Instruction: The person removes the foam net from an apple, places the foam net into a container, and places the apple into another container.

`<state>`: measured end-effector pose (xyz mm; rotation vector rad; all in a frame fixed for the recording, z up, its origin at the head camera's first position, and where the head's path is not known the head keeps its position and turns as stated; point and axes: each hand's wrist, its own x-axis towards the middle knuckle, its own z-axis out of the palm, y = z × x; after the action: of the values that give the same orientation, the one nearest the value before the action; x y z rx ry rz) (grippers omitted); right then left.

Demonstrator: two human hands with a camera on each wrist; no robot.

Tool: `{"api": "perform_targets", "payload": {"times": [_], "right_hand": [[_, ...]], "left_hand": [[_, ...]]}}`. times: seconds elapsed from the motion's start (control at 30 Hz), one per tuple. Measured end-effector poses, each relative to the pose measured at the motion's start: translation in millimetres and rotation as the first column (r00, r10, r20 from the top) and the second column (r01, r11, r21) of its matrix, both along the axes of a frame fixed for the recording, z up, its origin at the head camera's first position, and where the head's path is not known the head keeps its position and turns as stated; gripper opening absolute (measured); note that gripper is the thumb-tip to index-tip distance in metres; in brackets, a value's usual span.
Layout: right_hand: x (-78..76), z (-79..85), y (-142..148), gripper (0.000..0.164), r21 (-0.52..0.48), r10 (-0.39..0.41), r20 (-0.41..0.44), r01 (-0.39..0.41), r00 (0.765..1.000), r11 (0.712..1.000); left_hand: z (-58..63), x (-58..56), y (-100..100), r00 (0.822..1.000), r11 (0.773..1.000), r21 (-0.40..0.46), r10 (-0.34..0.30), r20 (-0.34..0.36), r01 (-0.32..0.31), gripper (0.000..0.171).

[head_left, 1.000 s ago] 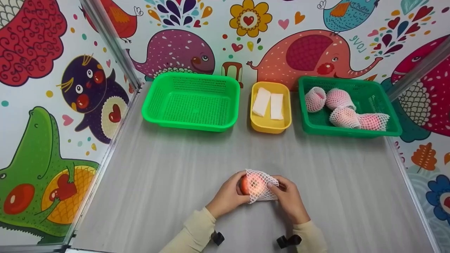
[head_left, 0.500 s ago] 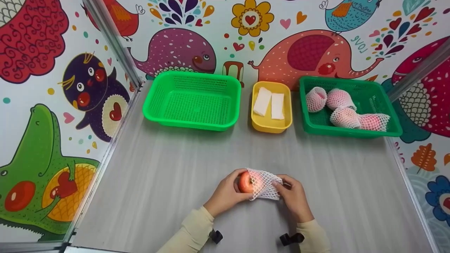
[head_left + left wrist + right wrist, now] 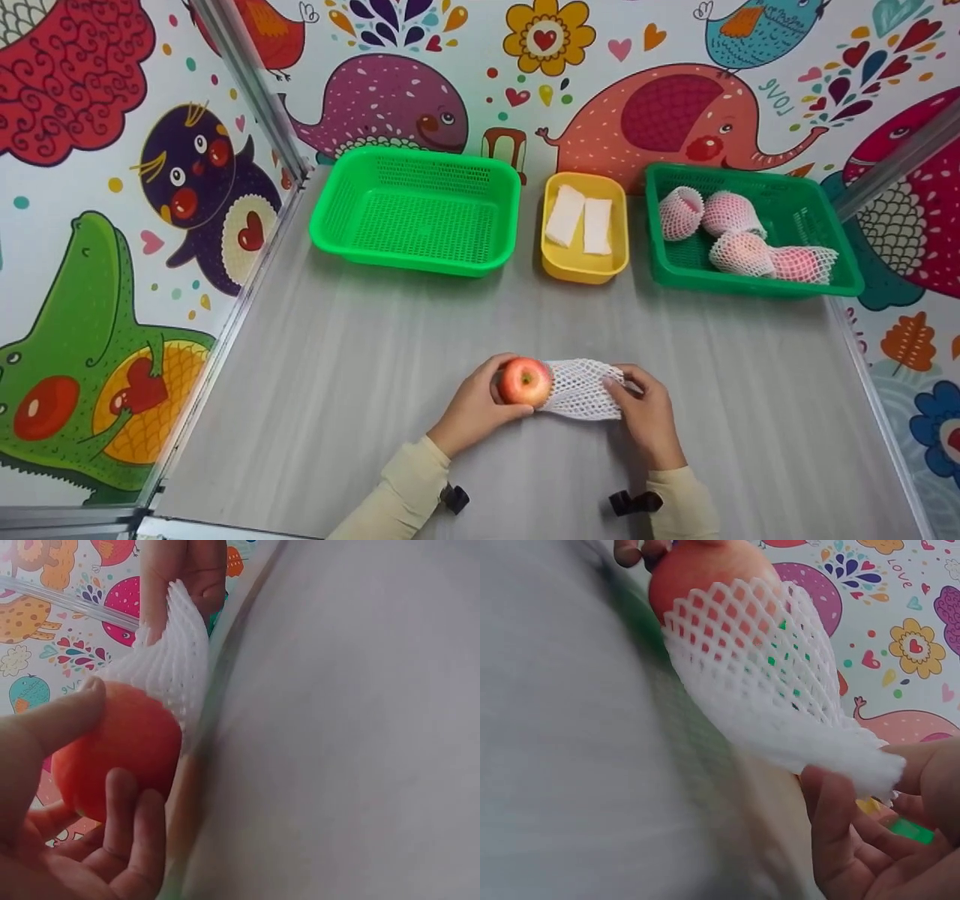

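Note:
A red apple [image 3: 526, 381] is gripped between the thumb and fingers of my left hand [image 3: 474, 405], over the near part of the table. To its right stretches a white foam net sleeve [image 3: 585, 388]. Its far end is pinched by my right hand [image 3: 649, 412]. In the right wrist view the open mouth of the net [image 3: 727, 615] still overlaps one side of the apple [image 3: 712, 574]. The left wrist view shows the thumb and fingers curled round the apple [image 3: 124, 750], most of whose skin is bare.
Along the back stand a light green basket [image 3: 412, 264], a yellow bin [image 3: 585, 271] with two folded white pieces [image 3: 598, 225], and a dark green basket [image 3: 750, 285] holding several net-wrapped fruits [image 3: 739, 253]. Printed panels wall the grey table [image 3: 375, 337] at the back and sides.
The net sleeve has slid rightward off most of the apple, drawn by my right hand. My left hand has shifted slightly left with the apple, whose bare skin now shows far more.

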<state>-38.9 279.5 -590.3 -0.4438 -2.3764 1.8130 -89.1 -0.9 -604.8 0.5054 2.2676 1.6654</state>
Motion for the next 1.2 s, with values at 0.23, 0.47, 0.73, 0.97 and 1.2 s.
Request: {"api": "perform_targets", "payload": {"times": [0.23,0.47,0.73,0.97,1.2], "right_hand": [[-4.8,5.7,10.9,0.022,-0.027,-0.016,-0.020,0.015,1.000,1.000],[-10.6,30.9,13.2,0.025,-0.083,-0.072,0.013,0.073,0.997,0.994],[-16.5,54.3,13.5,0.031,-0.126,-0.081,0.014,0.082,0.997,0.989],[-33.4,43.6,29.7,0.042,-0.266,-0.107,0.029,0.111,0.994,0.958],[-55.9,54.2,41.4,0.044,-0.207,-0.071,0.020,0.074,0.997,0.976]], "left_hand": [[-1.1,0.2,-2.8,1.000,1.000,-0.018,0.006,0.000,-0.006,0.077],[-1.3,1.2,-4.3,1.000,0.999,-0.033,0.013,-0.026,-0.014,0.076],[-3.2,0.3,-5.3,1.000,1.000,-0.029,0.002,-0.030,-0.003,0.077],[-6.0,-0.7,-5.6,0.998,0.997,-0.064,-0.036,-0.053,0.033,0.079],[-9.4,-1.3,-5.1,0.997,0.993,-0.105,-0.056,-0.054,0.050,0.080]]}}
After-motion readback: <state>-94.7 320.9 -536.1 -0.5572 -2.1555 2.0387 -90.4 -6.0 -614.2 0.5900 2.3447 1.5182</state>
